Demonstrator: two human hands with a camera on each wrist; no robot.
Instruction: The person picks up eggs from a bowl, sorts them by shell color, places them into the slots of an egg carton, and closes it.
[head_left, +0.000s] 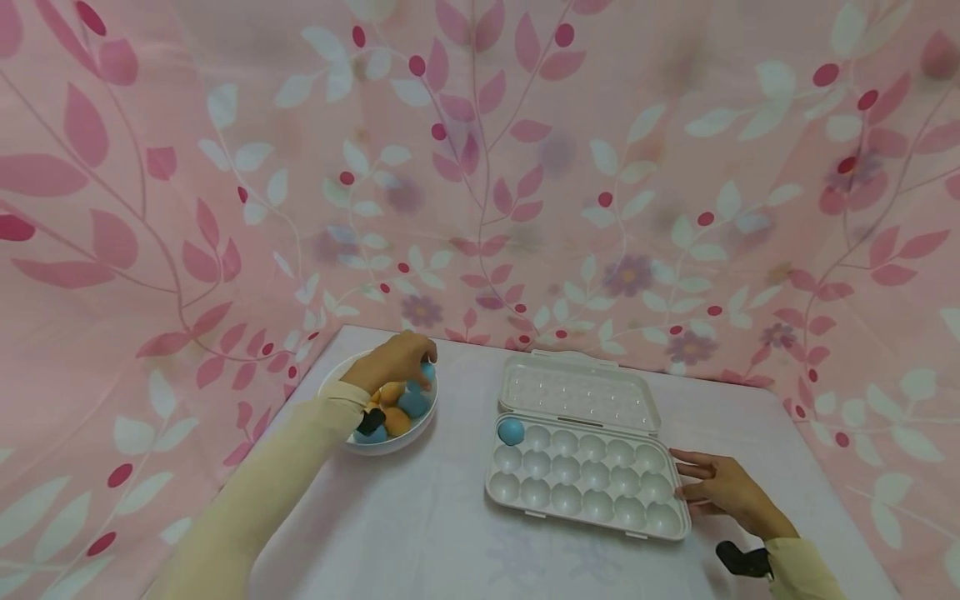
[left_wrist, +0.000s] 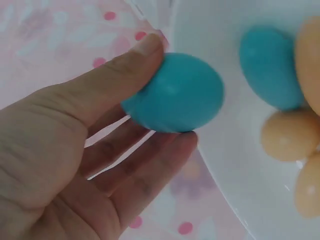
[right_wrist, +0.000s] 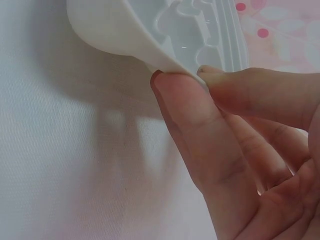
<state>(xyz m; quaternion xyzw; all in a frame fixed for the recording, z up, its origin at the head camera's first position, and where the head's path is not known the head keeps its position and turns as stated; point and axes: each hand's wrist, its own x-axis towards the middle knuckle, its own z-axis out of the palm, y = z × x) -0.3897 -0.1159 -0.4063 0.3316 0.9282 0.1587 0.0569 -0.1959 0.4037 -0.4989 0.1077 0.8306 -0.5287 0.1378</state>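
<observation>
My left hand (head_left: 399,360) is over the far side of a white bowl (head_left: 390,447) and holds a blue egg (left_wrist: 175,95) between thumb and fingers. In the left wrist view the egg overlaps the bowl's rim. Inside the bowl lie several blue and orange-tan eggs (head_left: 397,422). To the right, a white egg tray (head_left: 585,522) with rows of round hollows lies with its lid (head_left: 577,392) folded back. One blue egg (head_left: 512,432) sits in the far left hollow. My right hand (head_left: 723,492) pinches the tray's right edge between thumb and finger.
A white cloth covers the table (head_left: 420,517) under the bowl and tray. Pink floral fabric (head_left: 480,167) hangs behind the table and along both sides. Dark wrist straps show at both cuffs, with pale sleeves above them.
</observation>
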